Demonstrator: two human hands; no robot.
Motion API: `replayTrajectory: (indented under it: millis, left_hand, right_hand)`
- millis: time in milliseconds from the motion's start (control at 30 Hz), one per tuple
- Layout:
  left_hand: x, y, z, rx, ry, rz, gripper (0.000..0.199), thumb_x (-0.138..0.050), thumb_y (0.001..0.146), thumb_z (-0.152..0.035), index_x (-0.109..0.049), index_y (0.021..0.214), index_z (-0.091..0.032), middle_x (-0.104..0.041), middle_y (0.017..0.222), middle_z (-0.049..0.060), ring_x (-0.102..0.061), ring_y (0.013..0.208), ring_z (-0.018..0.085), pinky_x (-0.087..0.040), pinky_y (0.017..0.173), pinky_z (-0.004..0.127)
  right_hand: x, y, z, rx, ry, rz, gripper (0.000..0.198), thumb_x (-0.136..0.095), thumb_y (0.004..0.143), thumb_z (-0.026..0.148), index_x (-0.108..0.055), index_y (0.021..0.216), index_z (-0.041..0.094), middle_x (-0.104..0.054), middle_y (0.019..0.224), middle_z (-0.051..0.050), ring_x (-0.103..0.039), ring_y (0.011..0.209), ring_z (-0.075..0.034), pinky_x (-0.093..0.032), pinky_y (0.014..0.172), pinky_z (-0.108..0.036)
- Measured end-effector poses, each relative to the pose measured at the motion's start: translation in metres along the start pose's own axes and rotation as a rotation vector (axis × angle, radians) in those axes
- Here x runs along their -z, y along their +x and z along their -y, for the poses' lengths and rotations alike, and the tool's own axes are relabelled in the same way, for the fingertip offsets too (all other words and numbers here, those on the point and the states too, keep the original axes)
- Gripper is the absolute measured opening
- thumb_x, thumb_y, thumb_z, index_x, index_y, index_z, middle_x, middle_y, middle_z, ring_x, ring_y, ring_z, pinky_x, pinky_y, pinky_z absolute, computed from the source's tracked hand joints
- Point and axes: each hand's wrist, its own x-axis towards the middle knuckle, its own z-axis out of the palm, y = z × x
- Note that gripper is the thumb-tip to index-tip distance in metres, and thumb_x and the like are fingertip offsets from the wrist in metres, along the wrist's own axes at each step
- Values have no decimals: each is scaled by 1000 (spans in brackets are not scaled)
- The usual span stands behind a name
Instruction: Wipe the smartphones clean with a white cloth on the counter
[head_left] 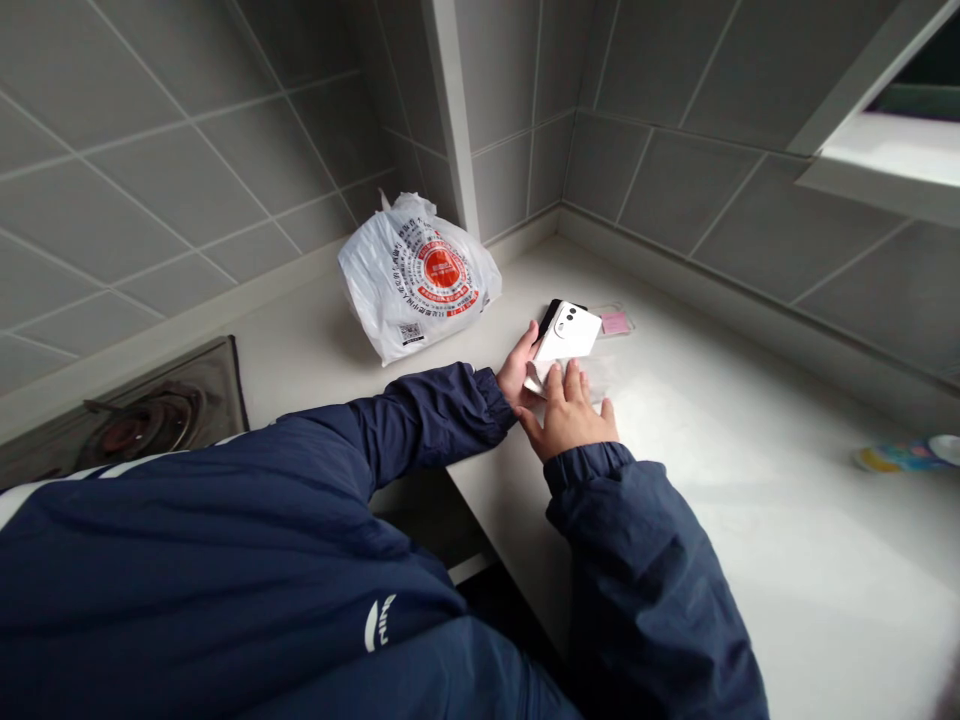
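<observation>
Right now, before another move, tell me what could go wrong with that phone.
The white smartphone might slip from the left grip onto the countertop if the right grip, with its fingers at the phone's lower end, pushes too hard.

The thin pale sheet by the right fingers could slide and unsettle the hold.

The clear holder with a pink insert lies just beyond the phone, so a careless sweep could knock it.

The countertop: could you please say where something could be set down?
Bare countertop lies between the right sleeve and colourful container, and between the plastic bag and stove. It is crowded around the left hand, right hand, white phone and pink item.
</observation>
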Motion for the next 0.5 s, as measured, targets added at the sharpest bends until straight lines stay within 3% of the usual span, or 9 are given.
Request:
replayTrajectory:
  millis: [133, 300, 500]
  left_hand:
    - [3, 5, -3, 16, -20, 17, 80, -19, 103, -66, -50, 150, -10, -72, 123, 18, -70, 113, 30, -41, 113, 49]
    - [-1, 1, -13, 225, -91, 126, 90, -7, 98, -74, -44, 155, -15, -66, 132, 22, -64, 123, 38, -40, 107, 65]
    - [2, 0, -8, 110, -62, 47, 78, -16, 102, -68, -44, 156, -19, -68, 133, 16, -69, 117, 28, -39, 115, 48]
  right_hand:
    - [0, -8, 8, -12, -24, -14, 85, -54, 96, 53, -26, 161, 7, -15, 171, -20, -25, 157, -33, -27, 122, -61]
    - [-3, -13, 18, 126, -7, -2, 84, -56, 95, 53, -27, 162, 11, -14, 172, -15, -20, 158, -33, -24, 122, -64]
    - [-6, -2, 7, 64, 7, -73, 84, -51, 97, 53, -22, 163, 11, -10, 172, -17, -21, 158, -35, -23, 119, -70]
